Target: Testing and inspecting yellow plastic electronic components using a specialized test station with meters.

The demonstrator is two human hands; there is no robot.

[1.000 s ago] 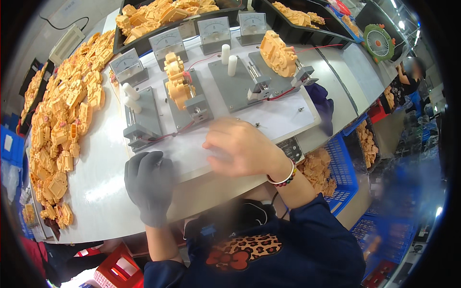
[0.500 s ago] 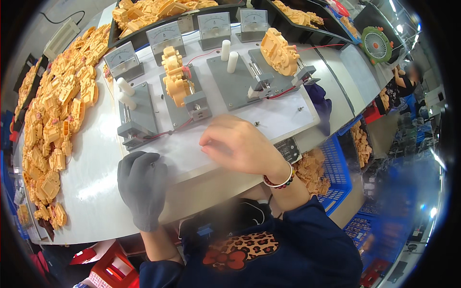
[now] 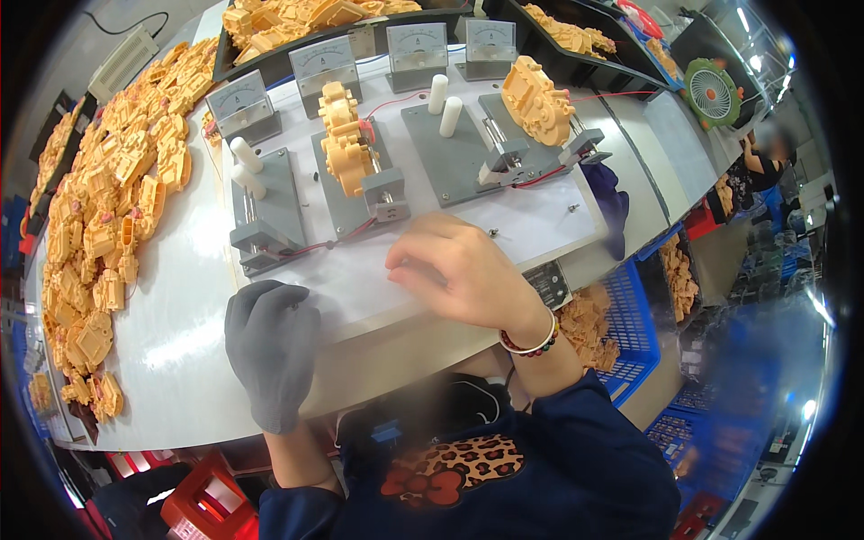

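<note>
My left hand (image 3: 273, 351), in a grey glove, rests at the near edge of the white table with its fingers curled in; nothing shows in it. Bare, with a beaded bracelet at the wrist, my right hand (image 3: 459, 270) is loosely closed over the white sheet and holds nothing visible. Beyond the hands stand grey test fixtures with metal pins. The middle fixture (image 3: 387, 195) carries an upright yellow-orange plastic housing (image 3: 346, 144). A second housing (image 3: 537, 101) sits on the right fixture (image 3: 582, 146). The left fixture (image 3: 270, 202) has two white posts and bears no housing.
Several needle meters (image 3: 417, 47) line the back, with wires running to the fixtures. Loose housings (image 3: 126, 162) are heaped at the left. Black trays (image 3: 576, 67) stand behind, a green fan (image 3: 711, 90) at far right. A blue basket (image 3: 634, 333) and red stool (image 3: 202, 499) are below table height.
The view has shifted slightly, so the fixtures appear a little farther right. Both hands keep almost the same pose. A dark shape now shows beside the red stool at lower left.
</note>
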